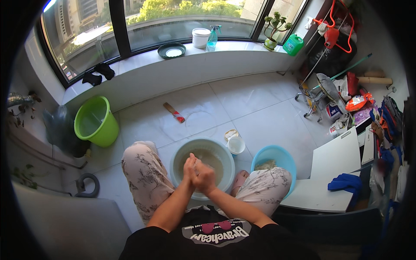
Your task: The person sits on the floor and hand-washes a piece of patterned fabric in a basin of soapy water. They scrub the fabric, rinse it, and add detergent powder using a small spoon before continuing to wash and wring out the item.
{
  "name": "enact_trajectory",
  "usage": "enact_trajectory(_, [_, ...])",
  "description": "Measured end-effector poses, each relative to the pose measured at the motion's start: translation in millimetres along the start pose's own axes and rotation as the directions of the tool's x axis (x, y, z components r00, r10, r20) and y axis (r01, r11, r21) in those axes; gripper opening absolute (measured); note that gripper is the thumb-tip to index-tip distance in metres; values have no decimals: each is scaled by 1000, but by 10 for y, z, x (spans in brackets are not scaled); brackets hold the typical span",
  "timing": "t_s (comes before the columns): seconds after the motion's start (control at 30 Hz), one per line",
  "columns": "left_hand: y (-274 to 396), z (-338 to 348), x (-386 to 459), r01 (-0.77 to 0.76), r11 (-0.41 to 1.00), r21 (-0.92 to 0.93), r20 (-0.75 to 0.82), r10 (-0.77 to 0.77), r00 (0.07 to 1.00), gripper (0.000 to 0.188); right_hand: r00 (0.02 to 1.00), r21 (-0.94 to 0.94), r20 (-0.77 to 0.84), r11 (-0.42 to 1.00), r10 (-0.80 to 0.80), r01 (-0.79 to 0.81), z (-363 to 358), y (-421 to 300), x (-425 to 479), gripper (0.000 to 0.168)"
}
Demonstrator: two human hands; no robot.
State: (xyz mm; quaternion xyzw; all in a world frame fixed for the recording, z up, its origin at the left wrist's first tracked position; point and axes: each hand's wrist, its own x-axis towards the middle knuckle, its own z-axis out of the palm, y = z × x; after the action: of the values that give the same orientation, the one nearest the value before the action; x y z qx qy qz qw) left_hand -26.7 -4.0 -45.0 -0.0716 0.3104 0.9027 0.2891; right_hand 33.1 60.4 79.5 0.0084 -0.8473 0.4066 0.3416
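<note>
My left hand [188,167] and my right hand [205,177] are pressed together above a round pale plastic basin [227,156] between my knees. Cloudy brownish water [211,156] stands in the basin. The fingers overlap, and a small light patch shows between them; whether they hold something cannot be told. A small white plastic cup [236,145] stands just beyond the basin's right rim, beside a cream-coloured round item [231,134]. Right of my right knee is a light blue bucket [279,151] with a greyish cloth [266,165] in it, partly hidden by my leg.
A green bucket [112,130] stands at the left. A scrubbing brush [174,113] lies on the tiles ahead. The windowsill bears a white tub [201,38], a spray bottle [212,40] and a potted plant [270,44]. A wheeled stool [326,87] and a white cabinet panel [336,156] are at the right.
</note>
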Motion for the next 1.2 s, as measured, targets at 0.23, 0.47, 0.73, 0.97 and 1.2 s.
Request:
enact_trajectory(0.23, [33, 802, -322, 112, 936, 332, -174, -56, 983, 38, 720, -219, -43, 697, 693, -683, 74, 1262, -40, 41])
enact_trajectory(0.47, [244, 880, -346, -208, 581, 787, 84, 232, 969, 29, 546, 549, 137, 395, 827, -737, -128, 1101, 45, 42])
enact_trajectory(0.73, [424, 781, -358, -323, 238, 916, 254, 281, 926, 32, 793, 168, 339, 797, 506, -580, -395, 709, 193, 35])
enact_trajectory(0.97, [713, 1039, -481, -355, 795, 492, 137, 331, 933, 15, 454, 307, 767, 361, 453, -880, -249, 698, -102, 48])
enact_trajectory(1.2, [678, 819, -340, -376, 642, 668, -2, 508, 861, 19, 657, 730, 503, 131, 561, -671, -324, 727, 67, 29])
